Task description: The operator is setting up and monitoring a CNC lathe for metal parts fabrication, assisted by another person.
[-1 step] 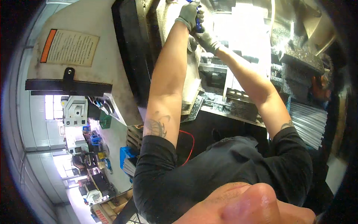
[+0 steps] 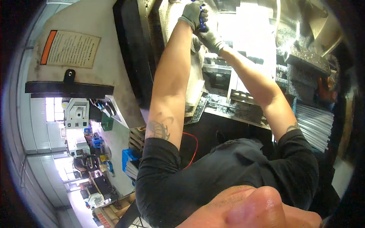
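Both my hands wear grey gloves and meet at the top of the view, inside a brightly lit machine. My left hand (image 2: 191, 16) is closed, its fingers wrapped round a blue tool (image 2: 202, 26) whose exact kind I cannot make out. Just below and to the right, my right hand (image 2: 210, 40) is closed up against the tool's lower end. Its fingers are mostly hidden, so what it grips does not show. A dark rounded part (image 2: 195, 44) sits beneath the hands. Glare washes out the metal surfaces to their right.
A grey machine door (image 2: 85, 19) with a label (image 2: 73, 48) stands at my left. Chip-covered metal ledges (image 2: 235, 111) lie below my hands. Several metal bars (image 2: 313, 125) are stacked at right. A red hose (image 2: 197, 142) hangs near my body; a blue bin (image 2: 130, 159) stands lower left.
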`<move>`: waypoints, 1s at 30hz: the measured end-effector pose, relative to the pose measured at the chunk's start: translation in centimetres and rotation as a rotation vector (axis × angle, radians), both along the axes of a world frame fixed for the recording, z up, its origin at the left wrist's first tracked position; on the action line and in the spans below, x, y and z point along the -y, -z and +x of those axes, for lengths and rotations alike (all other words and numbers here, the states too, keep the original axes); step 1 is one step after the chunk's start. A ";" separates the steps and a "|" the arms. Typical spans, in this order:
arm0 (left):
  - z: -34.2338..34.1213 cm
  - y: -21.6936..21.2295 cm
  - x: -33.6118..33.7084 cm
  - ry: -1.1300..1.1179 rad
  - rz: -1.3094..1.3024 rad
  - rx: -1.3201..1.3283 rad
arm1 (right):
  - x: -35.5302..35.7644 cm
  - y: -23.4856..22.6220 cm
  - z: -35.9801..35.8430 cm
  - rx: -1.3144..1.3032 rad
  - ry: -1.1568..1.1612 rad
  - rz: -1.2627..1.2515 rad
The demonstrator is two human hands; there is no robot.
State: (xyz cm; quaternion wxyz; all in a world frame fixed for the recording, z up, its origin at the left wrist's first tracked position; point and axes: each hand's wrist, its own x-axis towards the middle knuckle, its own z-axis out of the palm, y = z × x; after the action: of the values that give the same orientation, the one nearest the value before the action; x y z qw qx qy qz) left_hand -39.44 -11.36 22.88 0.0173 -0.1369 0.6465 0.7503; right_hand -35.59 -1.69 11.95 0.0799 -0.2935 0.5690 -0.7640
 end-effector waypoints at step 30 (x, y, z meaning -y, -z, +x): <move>-6.6 0.2 3.3 -0.119 -0.617 -0.128 | -4.5 -1.1 -4.5 -0.156 -0.021 0.130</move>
State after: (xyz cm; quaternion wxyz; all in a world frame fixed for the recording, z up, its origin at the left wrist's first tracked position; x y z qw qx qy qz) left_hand -46.07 -14.67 22.69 -0.1097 -0.1257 0.8341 0.5258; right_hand -40.09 2.82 13.06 0.0622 -0.3520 0.6188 -0.6995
